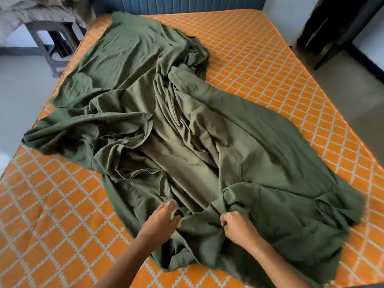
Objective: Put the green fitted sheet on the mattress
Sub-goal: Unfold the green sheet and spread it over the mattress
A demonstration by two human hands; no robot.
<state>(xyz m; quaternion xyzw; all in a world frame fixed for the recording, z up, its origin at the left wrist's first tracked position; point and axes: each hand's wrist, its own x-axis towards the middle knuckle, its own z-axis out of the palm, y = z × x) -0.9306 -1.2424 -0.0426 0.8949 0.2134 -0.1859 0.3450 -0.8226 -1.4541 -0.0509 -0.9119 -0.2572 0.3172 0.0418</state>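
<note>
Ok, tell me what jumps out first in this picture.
A crumpled green sheet sprawls diagonally over the middle of the orange checked mattress, leaving its corners bare. At the near edge, the left hand and right hand each hold a bunch of the fabric.

From my feed I see a blue ribbed headboard [187, 4] along the far side of the room. At far left stands a dark stool [53, 46] on a pale grey floor [22, 88], with crumpled olive-drab cloth [39, 9] heaped on top of it. At right, a pale wall [288, 15] meets a piece of dark wooden furniture [332, 32]. The light looks soft and even, like daylight.
</note>
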